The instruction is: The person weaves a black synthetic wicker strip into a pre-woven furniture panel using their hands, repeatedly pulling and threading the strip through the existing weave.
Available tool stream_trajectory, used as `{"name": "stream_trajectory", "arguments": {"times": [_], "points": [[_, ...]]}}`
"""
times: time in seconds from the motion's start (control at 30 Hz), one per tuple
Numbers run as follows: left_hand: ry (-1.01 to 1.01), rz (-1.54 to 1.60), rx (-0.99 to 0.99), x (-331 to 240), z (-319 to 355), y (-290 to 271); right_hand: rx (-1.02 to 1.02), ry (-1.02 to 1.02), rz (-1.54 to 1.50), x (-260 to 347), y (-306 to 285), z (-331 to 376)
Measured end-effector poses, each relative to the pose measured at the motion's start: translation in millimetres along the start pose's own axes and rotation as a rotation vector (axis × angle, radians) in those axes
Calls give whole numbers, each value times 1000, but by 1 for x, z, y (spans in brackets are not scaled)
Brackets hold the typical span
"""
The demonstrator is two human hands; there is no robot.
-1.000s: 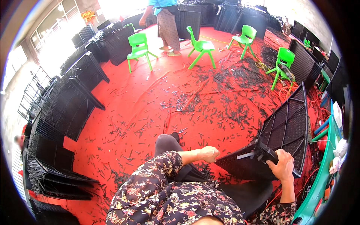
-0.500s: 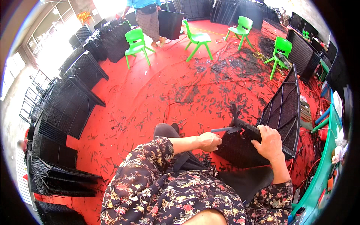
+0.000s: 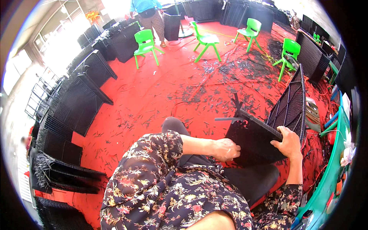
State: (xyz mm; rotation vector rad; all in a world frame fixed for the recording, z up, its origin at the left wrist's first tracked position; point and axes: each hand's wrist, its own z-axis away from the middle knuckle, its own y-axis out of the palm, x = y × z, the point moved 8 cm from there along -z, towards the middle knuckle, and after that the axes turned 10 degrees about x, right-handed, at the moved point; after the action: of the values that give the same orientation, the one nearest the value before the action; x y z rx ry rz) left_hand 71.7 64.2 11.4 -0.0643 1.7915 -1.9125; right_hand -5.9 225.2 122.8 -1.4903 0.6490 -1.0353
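A dark, woven-looking black panel stands tilted in front of my knees. Loose black strips stick up from its far corner, and a grey strip juts out to the left there. My right hand grips the panel's upper right edge, thumb on the near side. Against the panel's lower left edge, my left hand is closed in a fist; what its fingers hold is hidden. Just behind, a larger black woven piece with ribs leans upright.
Black strip scraps litter the red floor covering. Green chairs stand further off. Stacked black woven panels line the left side. At right is a green-rimmed table with clutter. A person in blue stands at the back.
My left hand has moved right and slightly down, to the panel's edge. My right hand has shifted right along with the panel's near end. The person at the back has shifted and turned.
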Motion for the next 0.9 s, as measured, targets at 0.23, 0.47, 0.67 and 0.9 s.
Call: {"name": "stream_trajectory", "arguments": {"times": [0.23,0.47,0.67,0.9], "points": [[161,-301,-473,-47,-3,-88,-19,-53,61,7,7,-5],[6,-434,-679,-23,-22,-152,-54,-69,98,7,0,2],[-707,-31,-241,71,-21,-132,-45,-78,97,17,2,-6],[-708,117,-258,83,-37,-123,-33,-75,102,4,12,-4]]}}
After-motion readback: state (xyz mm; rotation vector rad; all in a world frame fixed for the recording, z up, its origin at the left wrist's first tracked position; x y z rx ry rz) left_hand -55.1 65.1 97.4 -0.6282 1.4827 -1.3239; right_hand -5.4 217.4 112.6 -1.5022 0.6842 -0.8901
